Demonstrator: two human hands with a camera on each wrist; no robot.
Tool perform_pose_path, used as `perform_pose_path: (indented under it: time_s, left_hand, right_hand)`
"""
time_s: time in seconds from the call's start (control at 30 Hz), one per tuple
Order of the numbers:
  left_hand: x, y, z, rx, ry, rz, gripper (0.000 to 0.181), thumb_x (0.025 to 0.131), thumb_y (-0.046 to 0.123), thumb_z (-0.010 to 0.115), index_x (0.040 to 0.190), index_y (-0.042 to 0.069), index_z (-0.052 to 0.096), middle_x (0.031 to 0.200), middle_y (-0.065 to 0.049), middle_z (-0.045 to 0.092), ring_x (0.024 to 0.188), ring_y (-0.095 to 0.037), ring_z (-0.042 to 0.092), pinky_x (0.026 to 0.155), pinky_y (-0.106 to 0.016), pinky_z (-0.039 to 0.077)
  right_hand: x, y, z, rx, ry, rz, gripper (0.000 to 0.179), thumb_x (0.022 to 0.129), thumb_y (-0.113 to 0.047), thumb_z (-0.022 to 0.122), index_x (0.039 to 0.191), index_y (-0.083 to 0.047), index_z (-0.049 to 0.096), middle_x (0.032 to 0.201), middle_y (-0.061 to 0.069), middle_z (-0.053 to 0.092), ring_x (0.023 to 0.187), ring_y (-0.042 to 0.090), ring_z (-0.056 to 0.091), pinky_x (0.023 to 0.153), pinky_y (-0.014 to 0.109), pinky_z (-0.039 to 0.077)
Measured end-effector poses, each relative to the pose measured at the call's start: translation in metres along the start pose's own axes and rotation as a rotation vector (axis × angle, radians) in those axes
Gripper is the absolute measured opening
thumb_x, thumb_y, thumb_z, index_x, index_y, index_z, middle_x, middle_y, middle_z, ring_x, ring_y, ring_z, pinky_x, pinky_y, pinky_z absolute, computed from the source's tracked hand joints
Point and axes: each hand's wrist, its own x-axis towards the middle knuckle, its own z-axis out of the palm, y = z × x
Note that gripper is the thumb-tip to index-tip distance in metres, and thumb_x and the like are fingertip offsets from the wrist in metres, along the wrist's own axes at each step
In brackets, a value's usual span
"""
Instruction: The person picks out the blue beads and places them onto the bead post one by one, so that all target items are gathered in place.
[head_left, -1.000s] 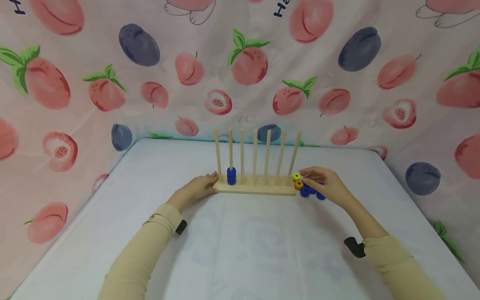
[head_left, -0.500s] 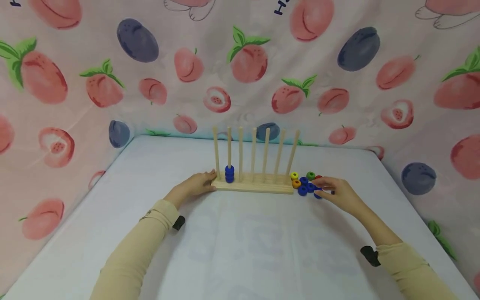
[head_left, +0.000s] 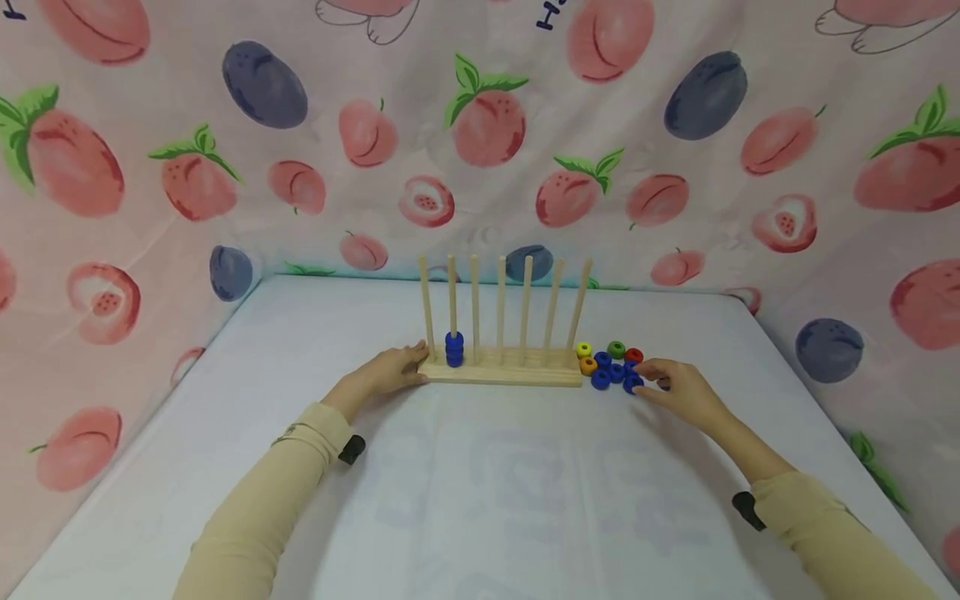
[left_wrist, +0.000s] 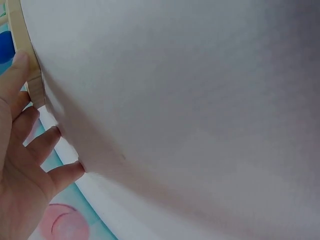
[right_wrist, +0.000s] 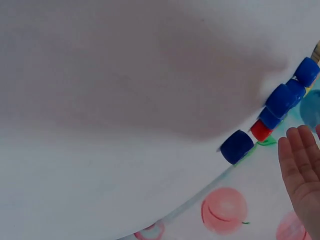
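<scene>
A person's left hand (head_left: 390,371) holds the left end of a pale wooden rack (head_left: 502,377) with a long flat base and a row of seven slim wooden pegs (head_left: 501,304). In the left wrist view its thumb lies on the base and its forefinger bends against the end, while the other fingers spread toward the white tabletop (head_left: 465,492). A short stack of blue round beads (head_left: 454,349) sits low on the second peg from the left.

Just beyond the rack's right end, loose round beads lie in a cluster: a yellow bead (head_left: 583,350) and an orange bead (head_left: 588,366) nearest the base, a green bead (head_left: 616,348) and a red bead (head_left: 633,356) toward the back, and several blue loose beads (head_left: 601,379) among and in front of them.

The right hand (head_left: 682,393) is at the cluster's right side, thumb and forefinger reaching to a blue bead (head_left: 633,383); whether they pinch it cannot be told. In the right wrist view its other fingers are extended.

Both arms wear beige sleeves (head_left: 255,500). Behind the table hangs a pale pink cloth (head_left: 450,92) printed with peaches and dark plums.
</scene>
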Motion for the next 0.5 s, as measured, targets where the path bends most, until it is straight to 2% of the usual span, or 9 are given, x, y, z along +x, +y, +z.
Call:
perform_pose_path:
  time_s: [0.23,0.5]
  left_hand:
    - [0.000,-0.001,0.000,-0.008,0.003,-0.007,0.060,0.094,0.025,0.057,0.143,-0.003,0.033,0.150,-0.022,0.027,0.135,-0.046,0.031,0.113,-0.052,0.027]
    - [-0.002,0.000,-0.001,-0.011,-0.004,-0.002,0.061,0.095,0.026,0.056,0.143,-0.003,0.031,0.150,-0.023,0.026,0.135,-0.045,0.030,0.114,-0.052,0.026]
  right_hand:
    - [0.001,0.003,0.004,-0.001,-0.003,0.015,0.025,0.084,-0.002,0.066,0.104,0.012,0.062,0.101,0.029,0.066,0.088,0.039,0.066,0.078,0.048,0.055]
    - [0.004,0.003,0.010,-0.072,-0.016,0.065,0.026,0.082,-0.004,0.068,0.101,0.012,0.062,0.094,0.027,0.067,0.080,0.034,0.066,0.070,0.044,0.056]
